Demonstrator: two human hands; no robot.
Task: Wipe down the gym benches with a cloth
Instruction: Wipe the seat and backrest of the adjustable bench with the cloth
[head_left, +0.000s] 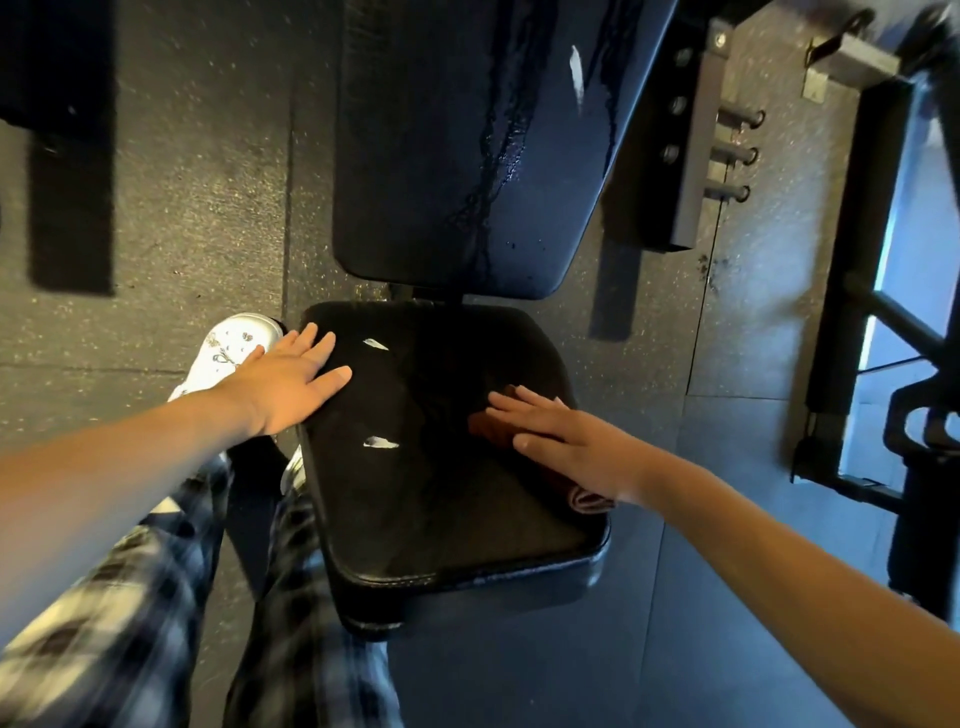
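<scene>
Fingers of the right hand are out straight and spread, pressing flat on the cloth, not curled round it. The left hand is the same deal: flat, holding nothing, palm on the seat pad's left edge. The cloth sits on the right side of the seat pad, mostly hidden under the palm, with a rolled end poking out toward the pad's near-right corner.

The cloth looks reddish-brown, soft, floppy and super light. My guess is it bunches up or skates on the slick pad unless you keep a flat palm over its middle, or pinch a folded edge.

The pad is black, vinyl-looking and shiny, squarish with rounded corners, with two white tears left of centre. Past the pad's far edge is the backrest pad, same black stuff, with wet streaks running down it. Below is a speckled rubber floor. There's a white shoe just left of the pad and a steel upright with pegs off to its right.
</scene>
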